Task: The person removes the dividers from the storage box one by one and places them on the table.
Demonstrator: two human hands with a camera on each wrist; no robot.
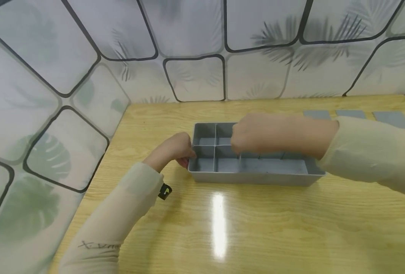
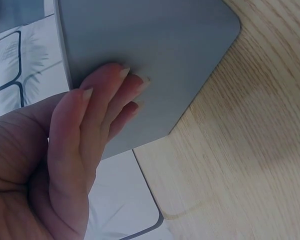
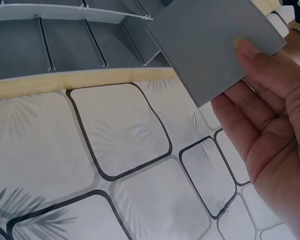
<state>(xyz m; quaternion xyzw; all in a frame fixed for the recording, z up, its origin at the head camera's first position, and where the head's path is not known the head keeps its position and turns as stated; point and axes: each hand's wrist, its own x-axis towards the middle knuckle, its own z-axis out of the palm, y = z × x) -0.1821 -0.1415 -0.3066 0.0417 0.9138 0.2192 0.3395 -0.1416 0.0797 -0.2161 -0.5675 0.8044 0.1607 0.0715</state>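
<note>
Nearest you in the head view, your left sleeve (image 1: 120,217), pale cream and marked with dark lettering, runs up from the bottom edge, with a small black piece (image 1: 165,191) beside its cuff. Under it spreads the wood-grain table (image 1: 278,232), a bright streak of reflected light on its front part.

Farther in, your left hand (image 1: 176,148) grips the left end of the gray divided tray (image 1: 257,179): your thumb is at the rim, and your fingers (image 2: 97,110) lie along the outside of the end wall. The tray sits on the table, its long side toward you, split by a lengthwise partition (image 1: 204,145) and thin cross partitions (image 1: 215,159).

Your right hand (image 1: 252,133) is apart from your left, over the back row of the tray. It pinches a flat gray divider panel (image 3: 215,45) between thumb and fingers; whether that panel touches the tray you cannot tell from these views. Your right sleeve (image 1: 370,152) comes in from the right, with the bare forearm across the tray.

Beyond that arm, three loose gray panels (image 1: 392,120) lie in a row toward the table's back right. Behind everything rises a pale backdrop (image 1: 193,34) patterned with rounded outlines and leaves.
</note>
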